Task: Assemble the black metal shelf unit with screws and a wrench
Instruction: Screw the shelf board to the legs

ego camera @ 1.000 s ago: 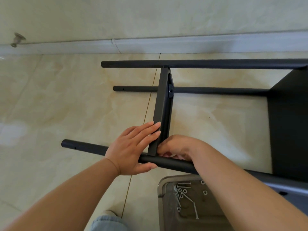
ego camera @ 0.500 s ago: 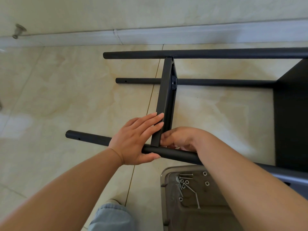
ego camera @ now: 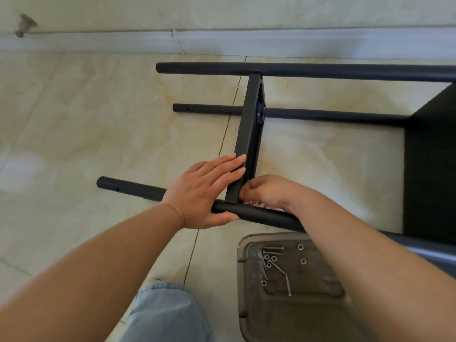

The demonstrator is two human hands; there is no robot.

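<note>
Left hand (ego camera: 206,193), fingers straight and together, lies flat against the left face of the crossbar (ego camera: 248,134), with its thumb under the near tube (ego camera: 261,214). Right hand (ego camera: 267,192) sits just right of the crossbar's near end, fingers curled in at the joint where crossbar meets near tube; whether they pinch anything there cannot be told. Both hands touch the shelf frame at this same corner.

Crossbar: a flat black bar running away from the hands to the far tube (ego camera: 320,71), which it meets at its far end. A small black bracket (ego camera: 260,113) shows on the crossbar's right side, beyond the hands. Middle tube (ego camera: 308,114) passes behind the crossbar, between near and far tubes. All three tubes lie roughly parallel, their open ends to the left of the hands. To the right of the right hand, a black panel (ego camera: 431,169) joins the tubes.

Below the right forearm, nearer the person than the near tube, a grey tray (ego camera: 243,280) holds loose screws (ego camera: 287,285) and nuts (ego camera: 300,247). A denim-clad knee (ego camera: 165,314) lies below the left hand. Tiled floor (ego camera: 98,124) carries the frame; a white baseboard (ego camera: 222,41) runs beyond the far tube.
</note>
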